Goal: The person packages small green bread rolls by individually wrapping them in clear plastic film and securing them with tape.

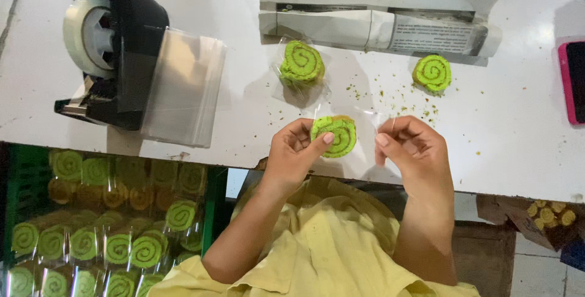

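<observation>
1. The left hand (294,149) pinches a green spiral cookie (334,135) between thumb and curled fingers, holding it just above the near edge of the white table (36,90).
2. The right hand (409,144) has its thumb and forefinger pressed together on the thin edge of a clear wrapper (372,117) that runs toward the cookie; the film is hard to make out.
3. Both forearms rise from a yellow garment (329,242), palms turned inward toward each other, the hands near but not touching.
4. Farther up the table lies a wrapped spiral cookie (301,63), and to its right a bare spiral cookie (432,73) with green crumbs (390,99) scattered between.
5. Folded newspaper (378,17) lies beyond them.
6. At the left stands a black tape dispenser (113,47) with a stack of clear bags (186,90) against it.
7. A pink-cased phone (573,81) lies at the right edge.
8. Below the table's left side, a green crate (214,202) holds many wrapped cookies (109,236).
</observation>
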